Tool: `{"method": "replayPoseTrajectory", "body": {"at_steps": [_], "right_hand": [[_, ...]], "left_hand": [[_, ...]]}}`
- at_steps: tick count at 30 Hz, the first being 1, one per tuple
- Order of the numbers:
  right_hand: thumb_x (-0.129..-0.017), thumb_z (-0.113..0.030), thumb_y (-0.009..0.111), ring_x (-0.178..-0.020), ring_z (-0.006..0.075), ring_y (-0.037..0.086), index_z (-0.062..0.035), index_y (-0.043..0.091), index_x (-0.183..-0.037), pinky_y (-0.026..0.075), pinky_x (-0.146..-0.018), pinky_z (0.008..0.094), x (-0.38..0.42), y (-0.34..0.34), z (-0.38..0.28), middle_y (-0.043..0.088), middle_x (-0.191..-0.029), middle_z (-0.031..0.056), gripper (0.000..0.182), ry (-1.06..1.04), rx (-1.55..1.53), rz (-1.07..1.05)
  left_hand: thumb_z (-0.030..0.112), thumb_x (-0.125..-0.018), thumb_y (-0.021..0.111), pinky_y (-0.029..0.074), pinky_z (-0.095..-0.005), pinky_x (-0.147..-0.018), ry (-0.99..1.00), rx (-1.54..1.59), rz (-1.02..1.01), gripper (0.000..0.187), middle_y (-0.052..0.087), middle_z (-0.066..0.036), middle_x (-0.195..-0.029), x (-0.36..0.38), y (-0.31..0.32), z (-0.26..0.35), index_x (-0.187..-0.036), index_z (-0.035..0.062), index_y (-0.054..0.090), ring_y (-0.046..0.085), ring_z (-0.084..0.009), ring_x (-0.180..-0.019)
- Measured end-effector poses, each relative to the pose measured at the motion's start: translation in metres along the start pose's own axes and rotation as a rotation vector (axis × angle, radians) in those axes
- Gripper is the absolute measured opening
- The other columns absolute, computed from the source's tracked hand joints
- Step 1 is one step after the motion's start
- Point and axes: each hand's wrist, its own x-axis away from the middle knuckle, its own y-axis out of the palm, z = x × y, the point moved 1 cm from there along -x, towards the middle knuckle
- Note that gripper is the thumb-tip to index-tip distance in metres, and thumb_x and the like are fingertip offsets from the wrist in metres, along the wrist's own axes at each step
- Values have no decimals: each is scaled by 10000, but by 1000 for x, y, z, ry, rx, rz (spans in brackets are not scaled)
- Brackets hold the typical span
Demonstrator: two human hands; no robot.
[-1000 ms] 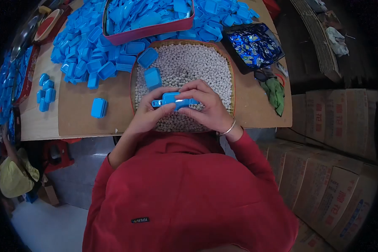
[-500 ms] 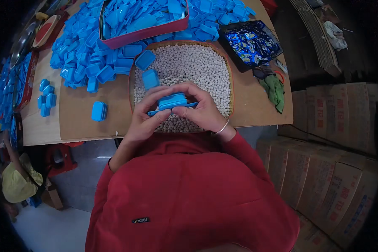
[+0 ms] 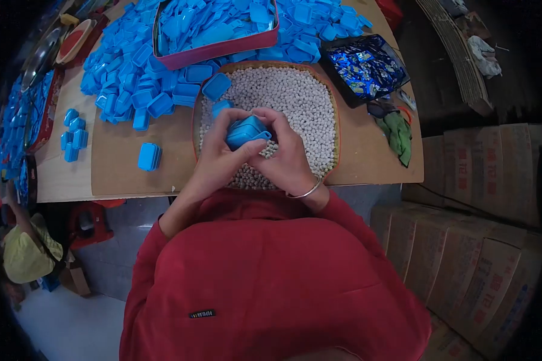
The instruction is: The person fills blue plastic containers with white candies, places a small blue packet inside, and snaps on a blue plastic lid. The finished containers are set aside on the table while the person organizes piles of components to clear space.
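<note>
My left hand [image 3: 220,153] and my right hand [image 3: 285,147] are both closed around a small blue plastic box [image 3: 246,130], held tilted over a tray [image 3: 338,129] of small white beads [image 3: 283,90]. The thumbs press on the box's near side, and the fingers curl round its far side, hiding part of it. Just beyond my left hand, another blue box [image 3: 221,107] lies on the beads, partly covered by the fingers. One more blue piece [image 3: 216,87] rests across the tray's far left edge.
A heap of blue plastic pieces [image 3: 123,75] surrounds a pink-sided container [image 3: 223,49]. Right of the beads stand a black tray [image 3: 337,75] of shiny blue pieces and a green cloth [image 3: 398,139]. A blue stack [image 3: 149,156] sits at left. Cardboard boxes [image 3: 457,253] fill the right; a person's arm [image 3: 19,210] shows left.
The blue box has turned from lying level to tilted between my hands. The narrow blue strips sticking out at both sides no longer show. The view has shifted slightly.
</note>
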Motion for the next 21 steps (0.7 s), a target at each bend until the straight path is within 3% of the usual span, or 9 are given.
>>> {"method": "replayPoseTrajectory", "body": {"at_steps": [5,8,11,14,17,18,21], "right_hand": [[-746,-107,729,-1057,374,586,-45,453,-1227,482,-859,407,4,-6,-9,565,-1164,192,557,-61,-9,12],[-693,-22,755,-1031,256,615,-32,468,-1224,501,-865,352,7,-2,-8,586,-1142,143,604,-125,97,37],[-718,10,714,-1029,231,611,-34,462,-1221,497,-865,338,7,3,-8,590,-1112,131,564,-179,105,35],[-755,0,705,-1040,189,589,-45,450,-1232,485,-872,310,11,9,6,572,-1118,110,542,51,-152,27],[-788,-4,690,-1082,227,561,-45,413,-1228,470,-898,341,11,4,-2,543,-1135,106,522,188,-694,42],[-800,14,686,-1102,175,521,-45,403,-1235,453,-910,315,10,6,1,518,-1145,75,523,200,-805,23],[-783,-75,764,-1082,134,528,-30,423,-1249,449,-918,280,2,10,15,519,-1170,52,579,296,-658,-100]], "left_hand": [[149,-777,749,454,-288,-801,81,45,52,436,568,-72,-995,6,11,0,-1123,27,513,559,-149,-916],[126,-760,742,453,-292,-804,104,-67,158,412,568,-61,-955,8,15,3,-1096,28,525,555,-139,-902],[113,-739,740,447,-288,-818,41,-1,159,423,573,-64,-969,8,12,1,-1099,30,533,553,-132,-924],[133,-731,765,459,-301,-842,-14,-14,40,507,590,-76,-1030,3,3,1,-1172,36,535,566,-141,-970],[163,-730,787,471,-319,-871,-56,571,154,595,595,-86,-1101,16,1,-2,-1249,45,520,566,-147,-1028],[160,-755,777,477,-334,-899,-64,687,110,605,596,-94,-1147,24,6,-11,-1285,54,507,576,-170,-1062],[141,-780,753,479,-340,-886,-216,619,184,562,605,-98,-1144,25,-2,-21,-1276,46,507,595,-202,-1049]]}}
